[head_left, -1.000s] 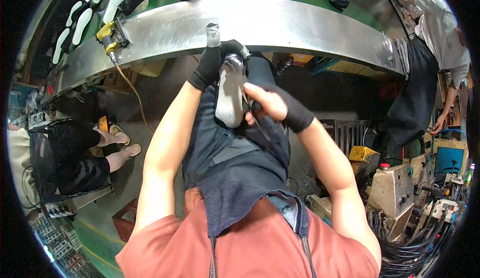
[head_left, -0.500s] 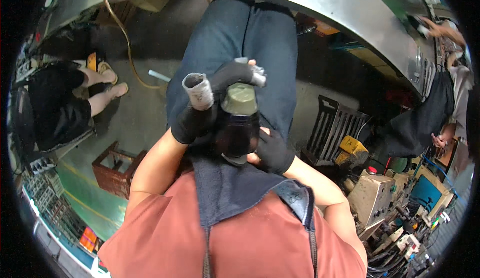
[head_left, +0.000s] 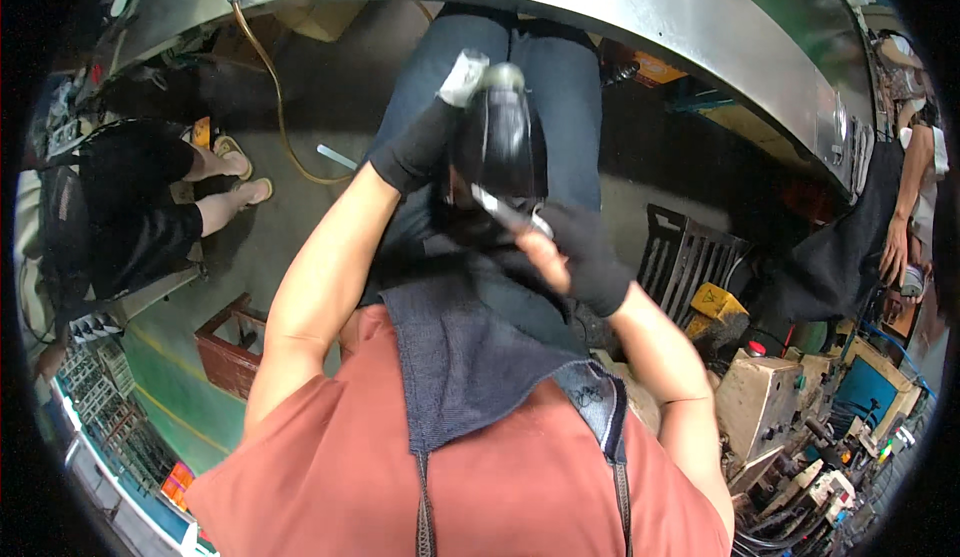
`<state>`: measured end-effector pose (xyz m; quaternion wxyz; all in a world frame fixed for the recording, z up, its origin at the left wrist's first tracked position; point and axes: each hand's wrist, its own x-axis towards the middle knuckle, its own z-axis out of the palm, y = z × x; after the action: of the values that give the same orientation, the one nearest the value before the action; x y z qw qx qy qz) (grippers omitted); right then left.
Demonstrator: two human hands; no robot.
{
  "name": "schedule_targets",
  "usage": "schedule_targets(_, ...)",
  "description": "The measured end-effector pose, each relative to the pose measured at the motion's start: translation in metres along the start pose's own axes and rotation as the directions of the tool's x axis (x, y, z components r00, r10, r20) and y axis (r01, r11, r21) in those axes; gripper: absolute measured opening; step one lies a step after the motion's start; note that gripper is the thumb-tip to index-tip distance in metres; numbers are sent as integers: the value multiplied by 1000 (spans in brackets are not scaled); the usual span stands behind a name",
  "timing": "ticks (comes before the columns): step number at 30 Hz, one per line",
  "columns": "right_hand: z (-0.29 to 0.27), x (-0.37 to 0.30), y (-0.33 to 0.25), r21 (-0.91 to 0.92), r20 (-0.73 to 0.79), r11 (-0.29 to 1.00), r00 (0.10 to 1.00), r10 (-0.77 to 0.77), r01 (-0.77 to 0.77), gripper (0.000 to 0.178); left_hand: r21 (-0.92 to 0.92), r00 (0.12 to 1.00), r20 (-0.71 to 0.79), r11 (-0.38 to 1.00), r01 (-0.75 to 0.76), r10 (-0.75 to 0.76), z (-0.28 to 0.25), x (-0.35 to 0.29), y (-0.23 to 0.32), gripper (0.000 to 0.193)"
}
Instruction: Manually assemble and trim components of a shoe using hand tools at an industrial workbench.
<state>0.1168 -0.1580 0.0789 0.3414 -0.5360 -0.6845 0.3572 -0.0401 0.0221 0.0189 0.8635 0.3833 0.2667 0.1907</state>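
Observation:
Above my lap I hold a glossy black shoe (head_left: 497, 137), smeared by motion, with a pale green block (head_left: 503, 78) showing at its far end. My left hand (head_left: 425, 140), in a black fingerless glove, is closed along its left side. The thumb wears a whitish taped sleeve (head_left: 464, 78); the other fingers are hidden behind the shoe. Close to the shoe's near end, my right hand (head_left: 578, 255), gloved the same way, is closed on a thin pale strip-like thing (head_left: 492, 204). Blur hides its exact kind and whether it touches the shoe.
A metal-edged bench (head_left: 640, 2) curves across the far side. A brown hose (head_left: 265, 77) hangs at left, near a seated person (head_left: 130, 217) and a reddish-brown stool (head_left: 228, 345). At right are a dark slatted chair (head_left: 685, 257), a machine box (head_left: 757, 397) and another person's hand (head_left: 893, 247).
The shoe has moved farther from my body and turned, so its black surface shows more. My left hand went with it. My right hand has come up, and the pale strip now shows there.

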Motion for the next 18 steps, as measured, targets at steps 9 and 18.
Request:
schedule_targets(9,-68,78,36,527,223,521,701,677,-671,51,980,858,-35,185,-71,512,24,16,-22,64)
schedule_targets(18,-76,58,106,229,156,861,891,427,-453,53,884,802,-217,461,-80,557,41,-25,-77,96)
